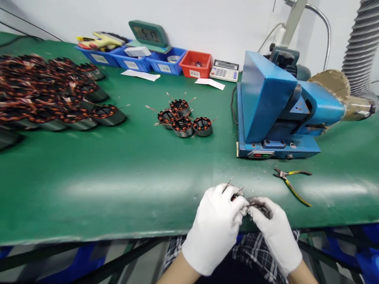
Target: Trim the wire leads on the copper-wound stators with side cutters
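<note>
Both my hands wear white gloves and meet at the near edge of the green table. My left hand and my right hand are closed together on a small wound motor stator, mostly hidden by the fingers. Thin wire leads stick up from it above my left fingers. Yellow-handled cutting pliers lie on the table just to the right of my hands.
A blue machine with a ribbed exhaust hose stands at the right. Several stators sit mid-table and a large pile of stators fills the left. Blue bins, a red bin, a scale and a calculator line the back wall.
</note>
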`<move>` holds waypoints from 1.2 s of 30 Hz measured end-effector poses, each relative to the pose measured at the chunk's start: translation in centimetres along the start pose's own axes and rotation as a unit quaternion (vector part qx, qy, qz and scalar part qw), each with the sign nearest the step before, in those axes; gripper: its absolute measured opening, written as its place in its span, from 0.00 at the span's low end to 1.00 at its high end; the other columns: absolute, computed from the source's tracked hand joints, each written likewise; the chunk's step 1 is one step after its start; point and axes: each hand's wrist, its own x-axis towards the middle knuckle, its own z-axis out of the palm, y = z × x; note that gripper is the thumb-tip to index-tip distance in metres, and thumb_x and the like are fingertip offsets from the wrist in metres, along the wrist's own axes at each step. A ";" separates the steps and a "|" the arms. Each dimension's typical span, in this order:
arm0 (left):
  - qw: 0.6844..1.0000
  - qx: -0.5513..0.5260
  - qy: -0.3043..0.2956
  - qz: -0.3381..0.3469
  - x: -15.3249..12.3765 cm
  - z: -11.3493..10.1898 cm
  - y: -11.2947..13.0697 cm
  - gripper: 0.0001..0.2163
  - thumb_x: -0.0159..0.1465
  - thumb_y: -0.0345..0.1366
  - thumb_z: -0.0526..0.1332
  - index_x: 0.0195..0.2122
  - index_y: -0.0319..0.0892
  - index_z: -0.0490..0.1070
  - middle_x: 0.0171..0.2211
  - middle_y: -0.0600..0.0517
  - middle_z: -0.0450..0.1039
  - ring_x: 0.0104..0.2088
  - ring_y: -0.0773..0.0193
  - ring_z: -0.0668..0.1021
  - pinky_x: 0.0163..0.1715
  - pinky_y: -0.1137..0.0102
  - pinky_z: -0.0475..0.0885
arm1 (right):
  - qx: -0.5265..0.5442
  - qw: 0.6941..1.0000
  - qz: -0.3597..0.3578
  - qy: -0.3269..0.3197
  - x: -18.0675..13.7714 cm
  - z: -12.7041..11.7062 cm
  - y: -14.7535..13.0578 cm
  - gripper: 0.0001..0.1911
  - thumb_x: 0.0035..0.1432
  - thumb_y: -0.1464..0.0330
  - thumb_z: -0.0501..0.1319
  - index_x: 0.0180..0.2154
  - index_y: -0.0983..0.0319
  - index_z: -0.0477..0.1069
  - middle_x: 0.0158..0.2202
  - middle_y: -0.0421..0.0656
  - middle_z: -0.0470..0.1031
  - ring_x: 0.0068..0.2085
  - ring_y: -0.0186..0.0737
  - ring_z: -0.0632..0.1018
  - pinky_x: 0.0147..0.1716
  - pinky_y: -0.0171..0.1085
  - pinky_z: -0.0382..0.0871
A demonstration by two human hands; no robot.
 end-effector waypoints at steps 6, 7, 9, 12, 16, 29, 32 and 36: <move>1.000 0.006 0.023 0.001 -0.1 0.4 0.0 0.07 0.57 0.25 0.55 0.30 0.44 0.69 0.36 0.51 0.69 0.40 0.57 0.69 0.39 0.61 0.63 | 0.045 0.996 0.078 -0.004 -0.4 -0.2 -1.0 0.10 0.49 0.63 0.63 0.23 0.62 0.70 0.20 0.38 0.72 0.22 0.37 0.71 0.22 0.34 0.67; 1.000 0.004 0.021 -0.002 0.0 0.4 0.0 0.07 0.57 0.25 0.55 0.30 0.44 0.69 0.36 0.51 0.69 0.40 0.57 0.69 0.39 0.61 0.63 | 0.031 0.997 0.063 0.006 -0.5 -0.6 -0.8 0.09 0.50 0.63 0.64 0.25 0.62 0.72 0.22 0.39 0.74 0.24 0.38 0.73 0.24 0.34 0.68; 1.000 -0.001 0.015 -0.006 0.1 0.4 0.0 0.07 0.57 0.25 0.55 0.30 0.44 0.69 0.36 0.51 0.69 0.40 0.57 0.69 0.39 0.61 0.63 | -0.015 1.000 -0.010 0.022 -0.7 -1.2 -0.1 0.07 0.52 0.65 0.63 0.33 0.61 0.76 0.31 0.42 0.79 0.31 0.41 0.77 0.32 0.36 0.72; 1.000 -0.005 0.008 0.002 0.1 0.5 -0.2 0.06 0.57 0.26 0.56 0.30 0.45 0.68 0.35 0.51 0.69 0.40 0.56 0.69 0.38 0.61 0.63 | -0.108 0.977 -0.184 -0.011 -0.5 -1.7 0.9 0.13 0.58 0.69 0.60 0.45 0.57 0.75 0.41 0.44 0.79 0.40 0.43 0.78 0.43 0.40 0.70; 0.999 0.017 0.023 0.036 -0.1 0.6 -0.6 0.06 0.56 0.26 0.57 0.30 0.46 0.69 0.37 0.51 0.70 0.41 0.56 0.70 0.38 0.60 0.64 | -0.193 0.957 -0.214 -0.004 -0.2 -1.1 0.5 0.09 0.59 0.69 0.57 0.35 0.60 0.76 0.30 0.45 0.77 0.33 0.44 0.75 0.38 0.43 0.68; 0.994 0.050 0.013 0.097 0.2 0.4 -1.0 0.13 0.51 0.23 0.56 0.33 0.48 0.70 0.40 0.52 0.72 0.43 0.54 0.70 0.38 0.60 0.66 | -0.276 0.951 -0.134 -0.030 -0.5 -2.7 -1.3 0.10 0.55 0.66 0.58 0.38 0.61 0.73 0.33 0.47 0.76 0.34 0.46 0.73 0.40 0.46 0.64; 0.994 0.051 0.017 0.095 0.1 0.4 -1.1 0.12 0.50 0.23 0.56 0.32 0.47 0.69 0.40 0.52 0.72 0.43 0.53 0.70 0.37 0.60 0.66 | -0.269 0.954 -0.135 0.003 -0.9 -1.3 -0.9 0.12 0.57 0.64 0.54 0.27 0.61 0.71 0.23 0.44 0.71 0.27 0.42 0.70 0.33 0.43 0.63; 0.994 0.052 0.014 0.098 0.1 0.4 -1.1 0.13 0.49 0.23 0.56 0.33 0.47 0.70 0.40 0.52 0.72 0.44 0.53 0.69 0.38 0.60 0.66 | 0.007 0.968 0.178 -0.174 0.1 -0.8 -2.1 0.16 0.54 0.57 0.52 0.19 0.58 0.59 0.11 0.33 0.54 0.13 0.33 0.58 0.15 0.33 0.54</move>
